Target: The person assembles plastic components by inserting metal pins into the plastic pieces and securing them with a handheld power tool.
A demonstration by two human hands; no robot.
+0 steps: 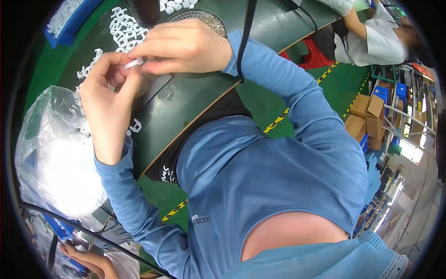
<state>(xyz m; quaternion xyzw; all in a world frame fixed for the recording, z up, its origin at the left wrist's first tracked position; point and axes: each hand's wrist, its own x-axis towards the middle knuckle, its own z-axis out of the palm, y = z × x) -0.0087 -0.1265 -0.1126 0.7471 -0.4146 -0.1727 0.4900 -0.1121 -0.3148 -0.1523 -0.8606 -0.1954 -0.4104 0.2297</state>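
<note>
"Fingers first: how set?"

"Left hand (109, 90): thumb and index pinched together on a small, curved white plastic piece (133, 63), other fingers curled in behind. Right hand (188, 46): thumb and index nearly together at the piece's right end. Cannot tell if gripping it or just pressing."

"Location of piece?"

"Upper left of the frame, between both sets of fingertips, apparently raised above the dark green tabletop (200, 95)."

"Why two-handed?"

"Small, so probably steadied by the left, reached from the side by the right. Judgement only."

"And the loose heap of angular white plastic clips (123, 30) right behind the fingers?"

"Likely for short reach. Spread out, so presumably easy to pick singly. One stray white plastic clip (135, 125) lower, just right of the left wrist."

"Dark round dish (225, 28) of small metal parts?"

"Top of the frame, beyond the right hand. Rimmed, probably against spilling. Round white plastic pieces (176, 6) grouped beside it, perhaps to avoid mixing."

"Clear plastic bag (46, 109)?"

"Left of the frame, white contents glared out, cannot identify. Off to the side, probably for elbow room. Same guess for the blue plastic bin (76, 23), top left."
</note>
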